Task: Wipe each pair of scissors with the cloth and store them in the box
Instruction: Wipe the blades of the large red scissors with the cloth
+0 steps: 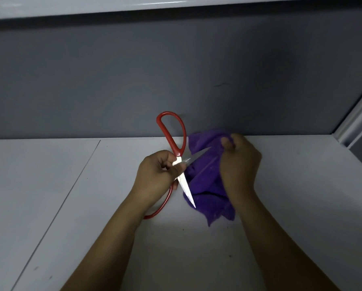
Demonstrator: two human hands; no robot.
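Red-handled scissors [171, 133] are held spread wide open above the white table [71, 206]. My left hand [157, 175] grips them at the pivot, one red loop rising toward the wall and the other showing below my wrist. One blade points down toward me; the other points right into the purple cloth [207, 192]. My right hand [239, 164] holds the bunched cloth, with its thumb and fingers curled around the fabric beside that blade. No box is in view.
A grey wall [176, 80] stands right behind the table's back edge. A white frame [356, 122] runs along the right side. A seam [79, 175] crosses the tabletop on the left.
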